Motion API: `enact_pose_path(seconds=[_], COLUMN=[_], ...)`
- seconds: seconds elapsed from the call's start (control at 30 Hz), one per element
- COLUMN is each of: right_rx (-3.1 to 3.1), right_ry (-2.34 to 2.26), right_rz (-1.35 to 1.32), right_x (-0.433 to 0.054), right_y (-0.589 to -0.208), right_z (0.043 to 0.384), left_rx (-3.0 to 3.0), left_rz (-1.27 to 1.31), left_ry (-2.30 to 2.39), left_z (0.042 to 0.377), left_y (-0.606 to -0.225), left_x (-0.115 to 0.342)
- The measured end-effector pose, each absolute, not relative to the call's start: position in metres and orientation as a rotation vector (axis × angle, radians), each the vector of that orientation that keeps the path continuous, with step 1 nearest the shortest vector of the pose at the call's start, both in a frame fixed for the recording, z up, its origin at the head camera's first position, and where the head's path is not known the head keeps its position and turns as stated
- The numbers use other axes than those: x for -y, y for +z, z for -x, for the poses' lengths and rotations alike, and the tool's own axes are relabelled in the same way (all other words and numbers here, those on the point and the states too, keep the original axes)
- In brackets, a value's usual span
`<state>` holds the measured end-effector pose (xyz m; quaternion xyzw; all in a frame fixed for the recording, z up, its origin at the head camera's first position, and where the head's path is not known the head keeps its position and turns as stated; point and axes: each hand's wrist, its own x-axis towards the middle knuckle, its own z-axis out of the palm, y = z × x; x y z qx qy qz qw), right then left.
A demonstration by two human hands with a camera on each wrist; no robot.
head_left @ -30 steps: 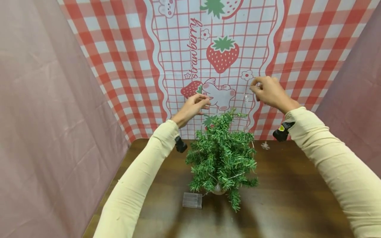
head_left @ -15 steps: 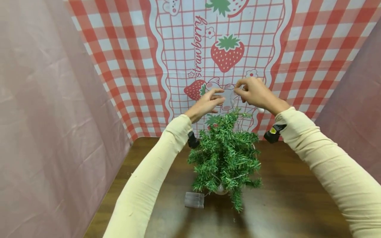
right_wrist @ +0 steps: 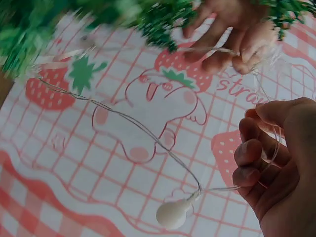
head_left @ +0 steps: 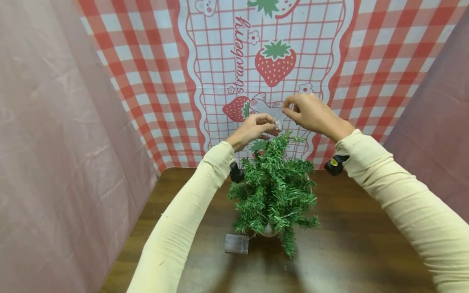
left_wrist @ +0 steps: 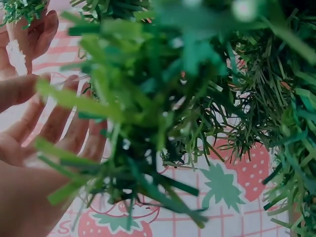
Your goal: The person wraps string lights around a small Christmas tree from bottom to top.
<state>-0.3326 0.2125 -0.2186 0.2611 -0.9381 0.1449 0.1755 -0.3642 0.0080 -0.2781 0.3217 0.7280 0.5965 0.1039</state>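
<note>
Pinching the wire (right_wrist: 167, 148) with fingertips closed, right hand (head_left: 311, 112) and left hand (head_left: 253, 129) nearly meet; it slants between tree (head_left: 275, 183) and bulb (right_wrist: 171, 216), branches (left_wrist: 140, 94) blocking the left wrist view.

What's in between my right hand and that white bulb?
In the right wrist view, a short stretch of thin wire runs from the right hand to the stem of the white bulb.

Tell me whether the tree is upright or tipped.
Upright: the tree stands on the table, its narrow tip up and wider branches below.
</note>
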Motion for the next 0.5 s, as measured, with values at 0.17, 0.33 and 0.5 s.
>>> enact_pose_path(seconds=[0.17,0.33,0.5], right_rx=[2.648,2.712,2.762], right_ry=[0.163,0.095,0.171], right_rz=[-0.715,-0.63,-0.582], right_x=[-0.219,-0.235,-0.249], right_y=[-0.221,-0.226,-0.234], right_z=[0.328,0.328,0.328], left_rx=[-2.237,-2.309,-2.363], left_rz=[-0.95,-0.958,-0.98], left_ry=[1.826,1.862,1.819], left_z=[0.366,0.368,0.368], left_y=[-0.28,-0.283,-0.284], left_x=[-0.005,-0.001,0.002])
